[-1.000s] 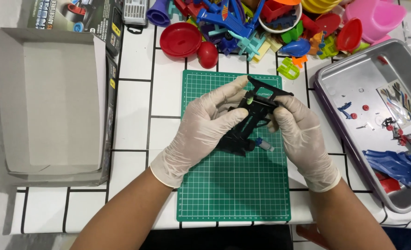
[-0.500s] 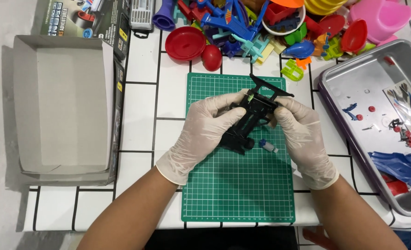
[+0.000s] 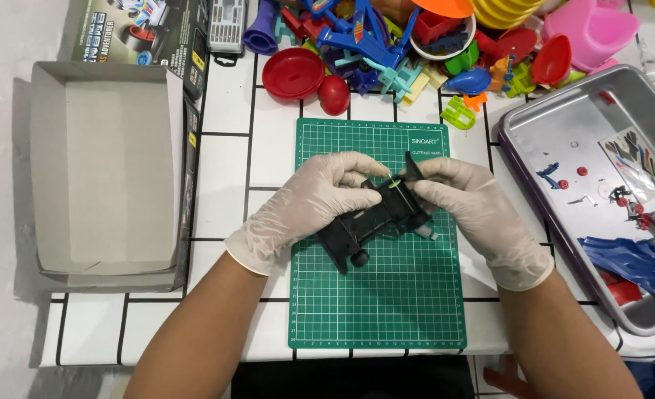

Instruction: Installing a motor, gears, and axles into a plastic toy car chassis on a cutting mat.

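Observation:
Both hands wear pale gloves and hold a black toy car chassis [image 3: 375,225] just above a green cutting mat [image 3: 379,310]. My left hand [image 3: 309,203] grips the chassis from the left, its fingertips meeting a small green ring-like part [image 3: 392,185] on top. My right hand [image 3: 468,203] grips the right end, thumb and forefinger pinched at that same green part. A black wheel shows at the chassis's lower left end and a grey axle tip pokes out at its right.
An open grey cardboard box [image 3: 102,170] lies at the left, with its printed lid behind. A metal tray [image 3: 556,133] at the right holds small parts, a sticker sheet and a blue car shell [image 3: 626,255]. Colourful plastic toys [image 3: 416,44] crowd the far edge.
The chassis has tipped from nearly upright to lying lower and more level across the mat. Both hands have come together at the small green part on top.

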